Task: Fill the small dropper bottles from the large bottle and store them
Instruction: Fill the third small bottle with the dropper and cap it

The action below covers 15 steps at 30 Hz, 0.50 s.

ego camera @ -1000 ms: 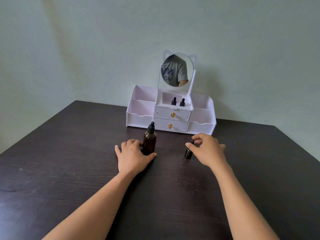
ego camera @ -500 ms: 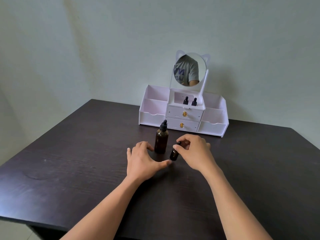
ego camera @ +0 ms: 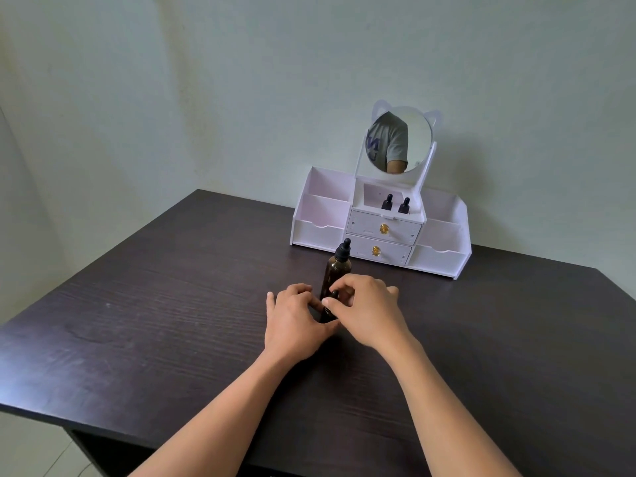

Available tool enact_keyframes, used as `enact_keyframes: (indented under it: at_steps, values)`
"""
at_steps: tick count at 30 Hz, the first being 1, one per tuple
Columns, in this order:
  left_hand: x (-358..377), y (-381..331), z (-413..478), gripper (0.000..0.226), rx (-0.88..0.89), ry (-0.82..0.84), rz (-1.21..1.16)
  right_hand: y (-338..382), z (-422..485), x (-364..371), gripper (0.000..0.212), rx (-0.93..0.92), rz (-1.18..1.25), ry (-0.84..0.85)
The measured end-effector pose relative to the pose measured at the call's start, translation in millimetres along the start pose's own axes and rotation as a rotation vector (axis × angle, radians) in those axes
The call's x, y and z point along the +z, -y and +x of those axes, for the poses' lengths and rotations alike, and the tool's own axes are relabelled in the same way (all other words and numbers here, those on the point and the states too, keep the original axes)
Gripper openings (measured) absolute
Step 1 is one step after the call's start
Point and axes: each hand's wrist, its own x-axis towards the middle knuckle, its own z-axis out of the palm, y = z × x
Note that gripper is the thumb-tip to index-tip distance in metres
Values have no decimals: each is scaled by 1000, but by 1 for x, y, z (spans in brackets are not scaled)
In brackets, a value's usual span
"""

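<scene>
**Hands closing on the small bottle just in front of the large one**

Table (ego camera: 172, 339) first: dark wood grain, filling my view. Taking the large bottle (ego camera: 335, 270) as landmark, the white organizer (ego camera: 320, 232) stands behind it against the wall, a round mirror (ego camera: 401, 142) on top, and two stored dropper bottles (ego camera: 395, 204) show their black caps in its upper middle compartment. The large bottle itself stands upright, amber, dropper cap on.

Directly in front of it, touching or nearly so, stands the small dropper bottle (ego camera: 329, 309), also upright with its long axis vertical. My left hand (ego camera: 292, 321) sits to the front-left of the landmark, fingers curled around the small bottle's lower body. My right hand (ego camera: 368, 311) sits to the front-right, thumb and forefinger pinched at the small cap. I judge the right hand is set to unscrew while the left steadies.

Most of the small bottle is hidden by fingers; I cannot tell its fill level, nor whether the cap is loosened.
</scene>
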Motion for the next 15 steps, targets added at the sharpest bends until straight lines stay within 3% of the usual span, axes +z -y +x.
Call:
enact_keyframes:
  at_steps: [15]
  values:
    - [-1,0,1,28,-8,27,16,0,2,9,29,-38,71,-1]
